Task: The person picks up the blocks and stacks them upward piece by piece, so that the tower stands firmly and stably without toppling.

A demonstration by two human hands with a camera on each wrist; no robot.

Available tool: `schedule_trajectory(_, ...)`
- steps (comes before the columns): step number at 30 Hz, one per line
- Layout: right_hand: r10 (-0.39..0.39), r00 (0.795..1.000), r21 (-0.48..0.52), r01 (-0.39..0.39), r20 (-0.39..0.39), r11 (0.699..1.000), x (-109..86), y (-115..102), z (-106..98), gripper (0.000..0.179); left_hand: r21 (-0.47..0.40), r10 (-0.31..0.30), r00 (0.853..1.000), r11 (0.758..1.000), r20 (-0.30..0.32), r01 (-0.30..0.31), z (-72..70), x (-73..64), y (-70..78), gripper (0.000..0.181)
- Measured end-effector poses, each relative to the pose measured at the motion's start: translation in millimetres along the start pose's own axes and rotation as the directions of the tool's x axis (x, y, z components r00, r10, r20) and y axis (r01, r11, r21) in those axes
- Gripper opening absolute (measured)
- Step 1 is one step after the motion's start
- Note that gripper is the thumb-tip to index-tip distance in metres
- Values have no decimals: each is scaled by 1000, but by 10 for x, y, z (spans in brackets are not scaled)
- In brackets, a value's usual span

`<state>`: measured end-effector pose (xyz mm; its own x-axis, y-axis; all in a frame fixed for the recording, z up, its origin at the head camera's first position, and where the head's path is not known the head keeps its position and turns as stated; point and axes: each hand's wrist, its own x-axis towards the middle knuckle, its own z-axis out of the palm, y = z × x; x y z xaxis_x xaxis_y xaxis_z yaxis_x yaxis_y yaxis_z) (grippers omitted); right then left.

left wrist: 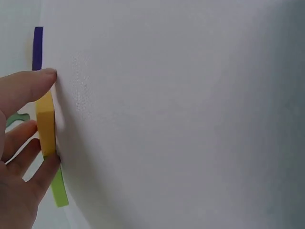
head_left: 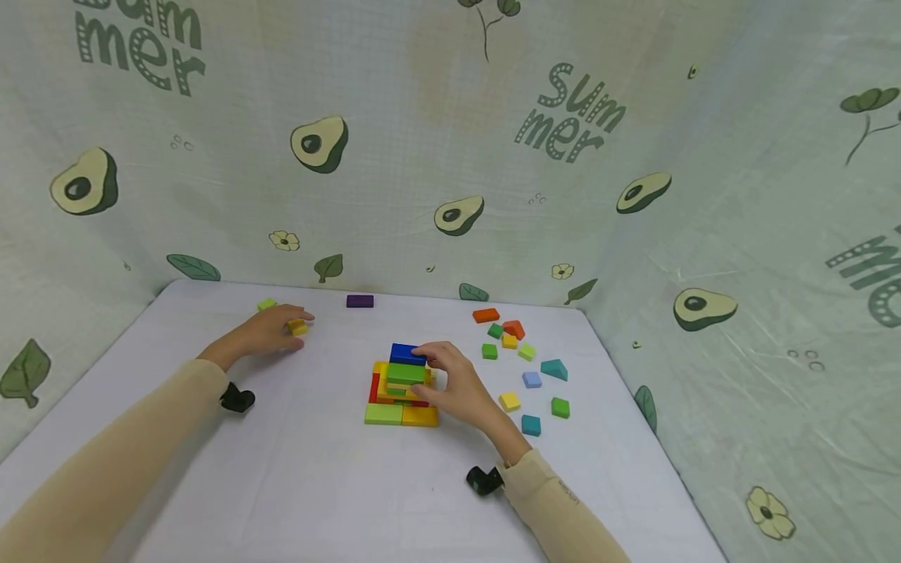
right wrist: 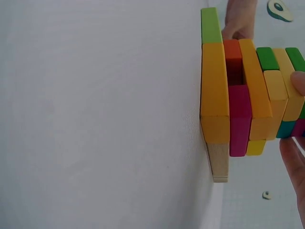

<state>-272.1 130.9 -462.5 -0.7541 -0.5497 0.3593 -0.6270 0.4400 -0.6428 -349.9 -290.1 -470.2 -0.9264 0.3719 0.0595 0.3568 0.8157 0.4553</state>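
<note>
A: Your grip, quick?

B: Your right hand (head_left: 457, 383) makes a half-closed C round the upper part of the stack (head_left: 401, 385), thumb low, a fingertip at the blue block (head_left: 404, 354) on top. Pressure: can't tell. Your left hand (head_left: 262, 330) has thumb and fingers apart, either side of a yellow block (head_left: 299, 327); can't tell if you've got hold.

A: Where's your stuff?

B: Stack mid-table. Yellow block well left of it, farther back. Lime block (head_left: 266, 303) partly behind your left hand, purple block (head_left: 360, 301) near the back edge.

A: Doing it well?

B: Looks like you steady right, pick left. Go light on the right, even from both sides, or the top layers could shift. Left: pinch the yellow block squarely, lift clear.

A: Writing?

B: Backdrop (head_left: 394, 94) says "Summer", twice readable, one cropped up top. Your right sleeve (head_left: 563, 512) has tiny lettering, can't read it. No brand visible on blocks.
</note>
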Motion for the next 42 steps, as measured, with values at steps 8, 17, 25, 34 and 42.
schedule_trajectory(8,16,1000,-9,-16,4,1000,8,-9,-9,56,41,75,997,996,-30,-74,-12,-2,7,42)
schedule_trajectory(17,2,1000,3,-2,1,1000,11,-1,1,56,59,76,997,995,-8,-75,34,-83,24,42)
schedule_trajectory(25,2,1000,3,-2,2,1000,1,14,9,55,61,86,996,995,-21,-84,127,-151,171,30)
schedule_trajectory(34,5,1000,6,-5,3,1000,1,-5,11,56,31,163,983,986,-81,-161,130,-251,617,34)
schedule_trajectory(42,19,1000,-4,-19,9,1000,6,-3,8,56,19,234,960,972,-153,-234,71,-360,1185,37)
